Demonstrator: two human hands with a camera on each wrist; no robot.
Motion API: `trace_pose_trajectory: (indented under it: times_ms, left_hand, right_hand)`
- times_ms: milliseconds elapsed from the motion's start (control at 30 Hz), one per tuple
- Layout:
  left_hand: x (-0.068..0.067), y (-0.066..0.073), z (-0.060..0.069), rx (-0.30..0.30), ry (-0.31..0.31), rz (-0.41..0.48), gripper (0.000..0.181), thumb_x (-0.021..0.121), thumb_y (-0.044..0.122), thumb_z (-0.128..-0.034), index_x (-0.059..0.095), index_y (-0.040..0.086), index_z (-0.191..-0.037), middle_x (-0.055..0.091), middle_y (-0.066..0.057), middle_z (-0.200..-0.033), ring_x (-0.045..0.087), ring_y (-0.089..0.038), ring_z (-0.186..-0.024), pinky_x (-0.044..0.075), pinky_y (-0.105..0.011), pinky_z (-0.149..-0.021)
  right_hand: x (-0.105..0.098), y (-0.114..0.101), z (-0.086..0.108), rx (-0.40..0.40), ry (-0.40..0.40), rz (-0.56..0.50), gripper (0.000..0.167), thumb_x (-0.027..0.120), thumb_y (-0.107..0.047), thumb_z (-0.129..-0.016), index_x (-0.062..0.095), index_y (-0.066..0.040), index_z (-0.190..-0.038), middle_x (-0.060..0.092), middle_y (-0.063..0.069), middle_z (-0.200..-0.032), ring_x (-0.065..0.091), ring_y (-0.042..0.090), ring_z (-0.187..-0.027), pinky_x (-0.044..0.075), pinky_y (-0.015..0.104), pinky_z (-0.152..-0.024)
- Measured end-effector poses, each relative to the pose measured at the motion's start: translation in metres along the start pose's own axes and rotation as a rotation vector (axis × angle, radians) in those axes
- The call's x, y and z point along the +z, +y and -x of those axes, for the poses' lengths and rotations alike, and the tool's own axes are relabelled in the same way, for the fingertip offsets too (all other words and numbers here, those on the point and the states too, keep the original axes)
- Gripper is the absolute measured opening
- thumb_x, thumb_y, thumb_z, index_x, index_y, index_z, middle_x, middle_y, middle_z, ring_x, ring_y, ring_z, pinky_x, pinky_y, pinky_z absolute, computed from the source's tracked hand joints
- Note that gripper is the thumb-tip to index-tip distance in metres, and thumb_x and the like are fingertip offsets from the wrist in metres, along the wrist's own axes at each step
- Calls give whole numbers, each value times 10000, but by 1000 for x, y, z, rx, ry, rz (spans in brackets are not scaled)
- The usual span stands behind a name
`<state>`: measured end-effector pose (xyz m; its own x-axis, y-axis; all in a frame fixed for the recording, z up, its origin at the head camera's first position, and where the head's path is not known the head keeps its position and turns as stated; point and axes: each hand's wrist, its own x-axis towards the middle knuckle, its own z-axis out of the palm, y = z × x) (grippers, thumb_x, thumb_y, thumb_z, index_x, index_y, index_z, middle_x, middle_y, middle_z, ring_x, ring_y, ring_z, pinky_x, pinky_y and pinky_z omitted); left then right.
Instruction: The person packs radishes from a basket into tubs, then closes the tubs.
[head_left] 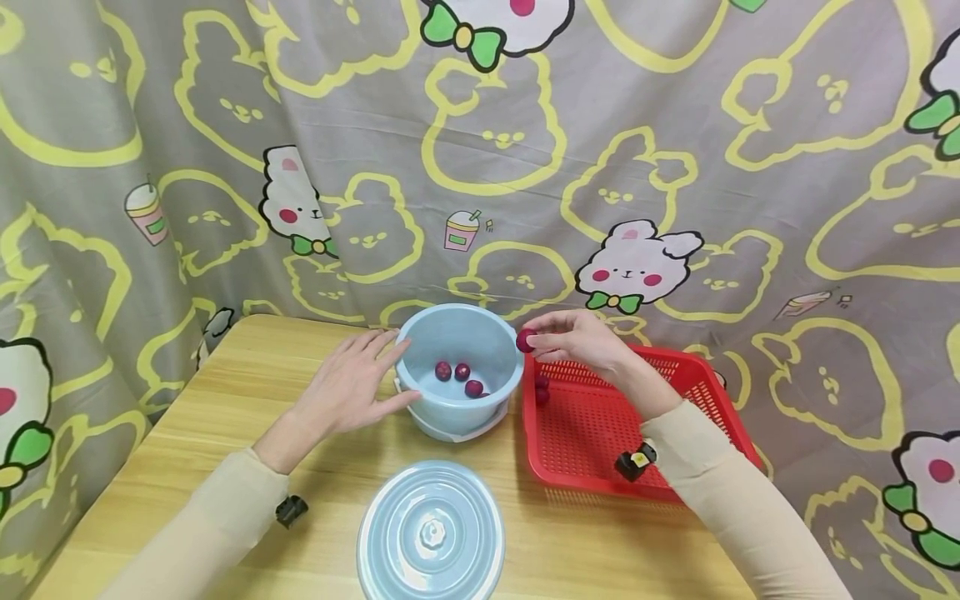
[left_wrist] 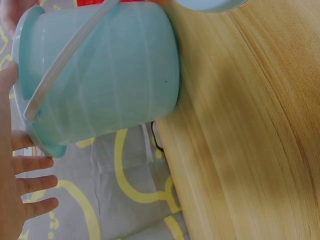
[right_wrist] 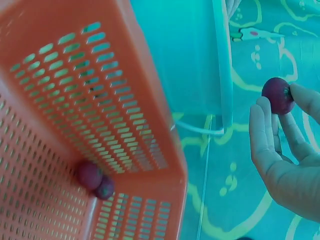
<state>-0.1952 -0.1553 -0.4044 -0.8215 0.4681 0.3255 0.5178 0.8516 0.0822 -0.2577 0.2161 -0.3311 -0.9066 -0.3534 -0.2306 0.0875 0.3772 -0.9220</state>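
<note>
Lid on the table (head_left: 585,550), nearest me; lid (head_left: 431,533) lies flat, knob up. Basket (head_left: 577,433), red, sits to the right, two fruits (head_left: 542,397) in its left far corner. Bucket (head_left: 450,417), blue, stands left of the basket, uncovered; three fruits (head_left: 473,388) show inside plus an edge of another. My left hand (head_left: 356,387) is spread wide at the bucket's left rim, probably touching, contact hard to see. My right hand (head_left: 581,337) pinches one red fruit (head_left: 525,340) beside the bucket's right rim. Patterned curtain (head_left: 375,125) behind.
</note>
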Motion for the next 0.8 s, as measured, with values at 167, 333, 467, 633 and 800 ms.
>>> trace_pose_trajectory:
  times_ms: [167, 333, 467, 633, 800]
  left_hand:
    - [1, 0, 0, 2, 4, 1, 890, 601, 730, -929, 524, 107, -1559, 512, -205, -1604, 520, -447, -1445, 430, -623, -1201]
    - [2, 0, 0, 2, 7, -1, 891, 600, 732, -927, 521, 111, -1562, 510, -200, -1608, 519, -445, -1447, 430, -623, -1201]
    - [1, 0, 0, 1, 4, 1, 893, 601, 731, -927, 523, 107, -1560, 507, -202, -1610, 513, -444, -1453, 427, -625, -1204]
    - [2, 0, 0, 4, 7, 3, 890, 602, 729, -928, 529, 102, -1555, 511, -204, -1606, 515, -444, -1450, 427, -624, -1205]
    - [2, 0, -1, 2, 4, 7, 892, 600, 732, -928, 524, 106, -1560, 508, -202, -1609, 515, -443, -1451, 424, -625, -1208]
  right_hand:
    - [13, -6, -4, -18, -18, -23, 404, 774, -145, -959, 691, -2, -1327, 740, 111, -1229, 755, 306, -1114, 620, 484, -994]
    - [24, -10, -7, -15, -32, -19, 400, 767, -144, -966, 691, -9, -1335, 723, 151, -1272, 710, 427, -1209, 640, 438, -954]
    - [33, -11, -11, -12, -47, -37, 395, 768, -115, -960, 694, 11, -1327, 744, 124, -1206, 755, 338, -1107, 636, 444, -962]
    - [45, -11, -16, -16, -79, -47, 372, 765, -103, -958, 701, 13, -1306, 725, 116, -1191, 768, 303, -1076, 644, 451, -949]
    - [55, -11, -19, -32, -100, -35, 338, 757, -93, -958, 711, 18, -1274, 704, 102, -1154, 776, 217, -993, 642, 490, -948]
